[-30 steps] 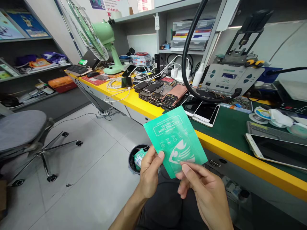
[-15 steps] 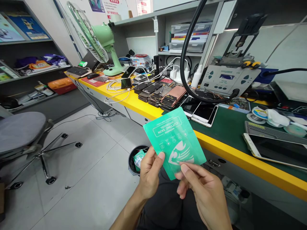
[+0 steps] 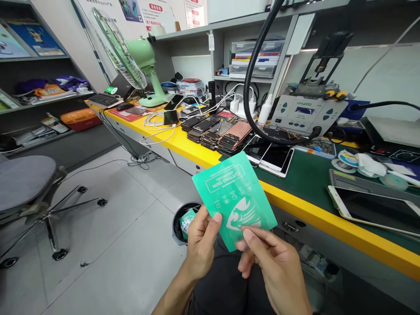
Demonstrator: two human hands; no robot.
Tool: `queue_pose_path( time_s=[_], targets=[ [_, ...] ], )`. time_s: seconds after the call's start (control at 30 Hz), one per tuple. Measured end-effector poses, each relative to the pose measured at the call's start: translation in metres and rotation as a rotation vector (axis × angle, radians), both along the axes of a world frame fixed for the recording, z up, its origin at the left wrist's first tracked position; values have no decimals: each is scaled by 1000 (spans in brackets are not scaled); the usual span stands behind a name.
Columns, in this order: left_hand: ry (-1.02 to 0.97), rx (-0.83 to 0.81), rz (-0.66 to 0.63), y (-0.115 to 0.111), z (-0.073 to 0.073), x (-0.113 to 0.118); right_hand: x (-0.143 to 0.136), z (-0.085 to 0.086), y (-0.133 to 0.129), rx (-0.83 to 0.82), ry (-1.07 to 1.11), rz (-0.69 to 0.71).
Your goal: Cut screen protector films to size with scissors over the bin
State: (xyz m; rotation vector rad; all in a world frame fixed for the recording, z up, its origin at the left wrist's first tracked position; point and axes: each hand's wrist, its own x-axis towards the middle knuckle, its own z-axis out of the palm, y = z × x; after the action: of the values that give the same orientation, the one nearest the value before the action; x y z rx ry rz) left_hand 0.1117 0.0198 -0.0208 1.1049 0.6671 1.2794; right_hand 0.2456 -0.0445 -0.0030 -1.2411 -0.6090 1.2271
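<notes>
Both hands up in front of the body, above dark-trousered legs (image 3: 226, 284), just short of the workbench (image 3: 305, 210) with its yellow edge. Between them, a flat green hydrogel packet (image 3: 234, 199), tilted, printed side to the viewer, lettering upside down: "CUTTING SKIN HYDROGEL", small icons, a white emblem.

Left hand (image 3: 201, 243): closed on the packet's lower left edge, thumb flat on the printed face, fingers bent behind and partly hidden. Right hand (image 3: 271, 258): thumb and forefinger nearly together on the packet's lower part, holding it lightly near the emblem; remaining fingers loosely curled beneath. Exact contact behind the packet cannot be told.

Beyond the packet's upper edge, stacks of phone parts (image 3: 210, 131) on the bench, white cable coils (image 3: 157, 120) alongside. Right of the stacks, white-framed phones (image 3: 277, 159) lie face up, a thick black hose (image 3: 248, 83) looping above. Behind, a grey control unit (image 3: 303, 114) with display and buttons. Nearer, at far right, a large white-framed device (image 3: 374, 208), dark screen up.

Floor, left of the hands: a bin (image 3: 176, 236) with a green-and-white packet (image 3: 187, 222) inside. Farther left, a grey swivel chair (image 3: 26, 177). Green fan (image 3: 141, 50) at the bench's far end.
</notes>
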Motion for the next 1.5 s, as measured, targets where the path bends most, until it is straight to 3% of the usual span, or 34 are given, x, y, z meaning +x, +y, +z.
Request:
queue_pose_path(
  time_s=[0.4,0.67,1.23,1.5],
  targets=[
    [-19,-9,-1,-1,-2,-1,0,0,0,-17,3,2],
    [30,-15,21,-1,-3,0,-5,12,0,-34,-2,-49],
    [44,-19,26,0,4,0,0,4,2,-24,-29,9],
    [102,-25,30,8,10,-3,2,16,10,-18,-63,36]
  ],
)
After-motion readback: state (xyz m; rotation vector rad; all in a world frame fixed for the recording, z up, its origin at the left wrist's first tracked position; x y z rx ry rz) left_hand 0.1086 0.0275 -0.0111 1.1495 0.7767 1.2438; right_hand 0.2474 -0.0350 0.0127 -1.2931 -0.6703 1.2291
